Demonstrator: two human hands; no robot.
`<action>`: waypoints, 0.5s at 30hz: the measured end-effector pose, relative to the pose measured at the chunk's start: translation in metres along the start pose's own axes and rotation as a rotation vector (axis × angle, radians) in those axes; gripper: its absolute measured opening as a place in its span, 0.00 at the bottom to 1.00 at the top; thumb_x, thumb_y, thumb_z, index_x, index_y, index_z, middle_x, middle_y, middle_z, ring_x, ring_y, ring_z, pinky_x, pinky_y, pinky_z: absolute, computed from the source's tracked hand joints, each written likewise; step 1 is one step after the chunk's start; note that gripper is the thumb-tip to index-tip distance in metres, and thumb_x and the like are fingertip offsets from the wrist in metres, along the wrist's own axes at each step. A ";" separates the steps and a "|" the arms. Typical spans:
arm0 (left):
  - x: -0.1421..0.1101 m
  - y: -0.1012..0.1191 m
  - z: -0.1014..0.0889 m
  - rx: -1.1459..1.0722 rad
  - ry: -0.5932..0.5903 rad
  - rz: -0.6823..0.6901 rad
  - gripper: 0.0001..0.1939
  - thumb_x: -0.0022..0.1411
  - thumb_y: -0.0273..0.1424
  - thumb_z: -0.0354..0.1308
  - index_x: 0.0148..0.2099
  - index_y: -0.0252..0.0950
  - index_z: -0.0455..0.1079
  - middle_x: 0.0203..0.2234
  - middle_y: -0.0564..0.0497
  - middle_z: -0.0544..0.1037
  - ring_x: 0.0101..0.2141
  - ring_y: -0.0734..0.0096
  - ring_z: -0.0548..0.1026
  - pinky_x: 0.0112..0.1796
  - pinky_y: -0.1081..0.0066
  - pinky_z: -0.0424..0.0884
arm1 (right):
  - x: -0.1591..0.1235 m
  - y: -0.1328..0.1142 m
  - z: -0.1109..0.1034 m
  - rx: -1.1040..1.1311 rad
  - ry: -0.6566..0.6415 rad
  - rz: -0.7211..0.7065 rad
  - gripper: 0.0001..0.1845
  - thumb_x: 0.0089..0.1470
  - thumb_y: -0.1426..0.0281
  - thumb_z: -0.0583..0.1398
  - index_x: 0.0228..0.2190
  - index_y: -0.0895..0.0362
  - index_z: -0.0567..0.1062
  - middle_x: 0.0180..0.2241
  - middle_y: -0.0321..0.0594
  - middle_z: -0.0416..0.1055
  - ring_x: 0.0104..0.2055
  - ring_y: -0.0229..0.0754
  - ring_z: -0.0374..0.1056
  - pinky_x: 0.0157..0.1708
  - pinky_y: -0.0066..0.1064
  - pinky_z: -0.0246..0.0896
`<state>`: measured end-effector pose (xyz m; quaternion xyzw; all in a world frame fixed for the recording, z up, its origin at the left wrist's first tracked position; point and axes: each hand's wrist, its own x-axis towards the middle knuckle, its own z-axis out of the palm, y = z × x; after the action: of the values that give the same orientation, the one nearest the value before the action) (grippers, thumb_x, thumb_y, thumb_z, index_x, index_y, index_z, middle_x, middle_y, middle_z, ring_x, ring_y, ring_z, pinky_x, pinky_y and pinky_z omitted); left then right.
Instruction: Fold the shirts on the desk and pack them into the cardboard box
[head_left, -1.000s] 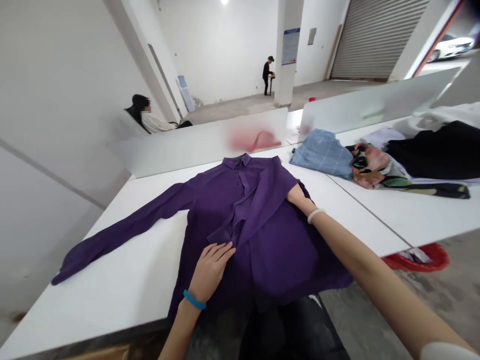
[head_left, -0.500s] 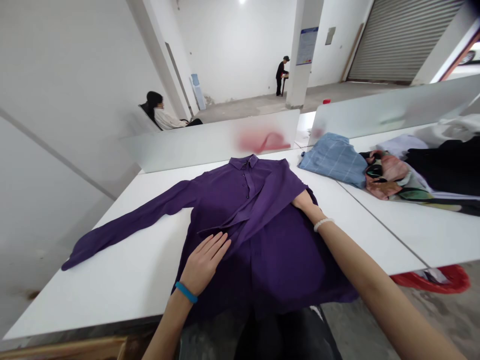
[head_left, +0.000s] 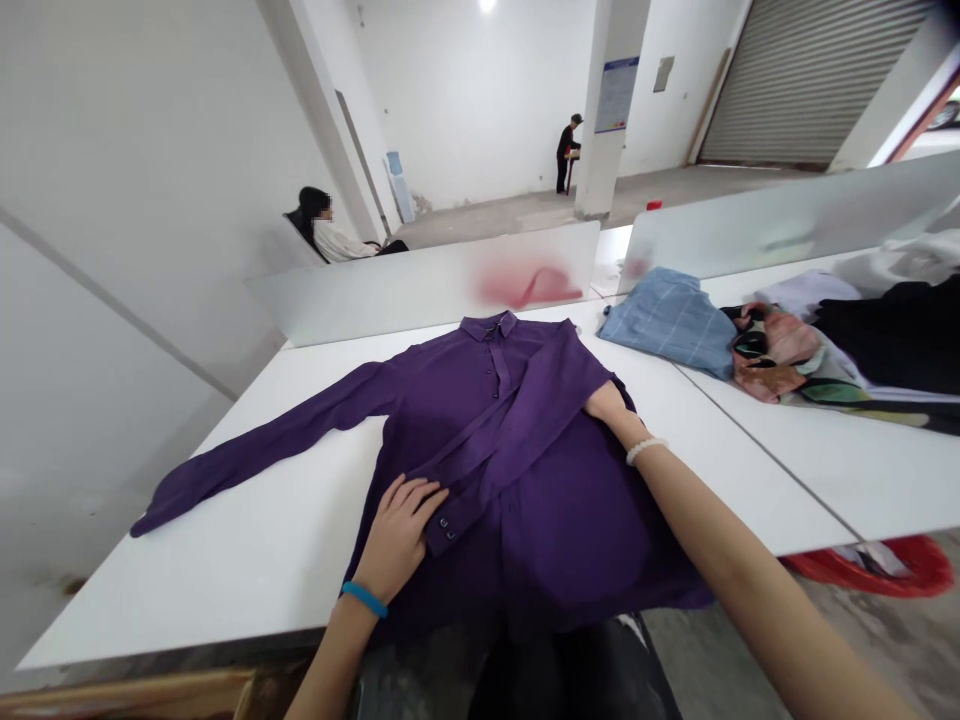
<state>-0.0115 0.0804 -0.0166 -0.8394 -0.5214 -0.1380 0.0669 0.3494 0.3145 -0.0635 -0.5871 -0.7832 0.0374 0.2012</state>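
Observation:
A long-sleeved purple button-front shirt lies spread face up on the white table. One sleeve stretches out to the left, and the other folds diagonally across the chest, with its buttoned cuff near the table's front edge. My left hand lies flat on the shirt, fingers touching that cuff. My right hand rests at the shirt's far side, its fingers hidden under the folded sleeve.
To the right lie a folded blue checked garment, a patterned scarf and black cloth. A frosted divider runs behind the table. A red basket sits on the floor. One person sits, another stands.
The folded sleeve has flattened, and its cuff has shifted down towards the front edge beside my left hand. The view has turned slightly left since the oldest frame.

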 end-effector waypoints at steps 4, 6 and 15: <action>-0.017 -0.019 -0.004 -0.124 0.057 -0.177 0.19 0.57 0.22 0.45 0.44 0.41 0.73 0.39 0.51 0.79 0.43 0.67 0.75 0.55 0.56 0.63 | -0.002 -0.004 -0.003 -0.005 -0.013 0.004 0.27 0.54 0.76 0.47 0.55 0.62 0.67 0.55 0.48 0.66 0.60 0.50 0.58 0.62 0.43 0.50; -0.034 -0.051 -0.011 -0.178 0.123 -0.382 0.15 0.58 0.28 0.46 0.40 0.40 0.74 0.37 0.50 0.80 0.41 0.64 0.76 0.49 0.58 0.69 | -0.004 -0.005 -0.006 -0.011 -0.033 -0.002 0.27 0.53 0.76 0.47 0.54 0.61 0.69 0.53 0.48 0.68 0.59 0.49 0.59 0.61 0.42 0.52; -0.113 -0.217 -0.092 -0.028 0.494 -1.103 0.21 0.57 0.36 0.41 0.35 0.29 0.73 0.16 0.49 0.72 0.22 0.64 0.73 0.26 0.63 0.72 | -0.014 -0.005 -0.063 -0.108 -0.263 -0.041 0.15 0.56 0.67 0.53 0.27 0.56 0.78 0.31 0.53 0.77 0.36 0.54 0.74 0.39 0.43 0.68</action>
<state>-0.2676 0.0568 0.0304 -0.3890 -0.8470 -0.3500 0.0936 0.3708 0.2885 -0.0086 -0.5709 -0.8156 0.0678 0.0657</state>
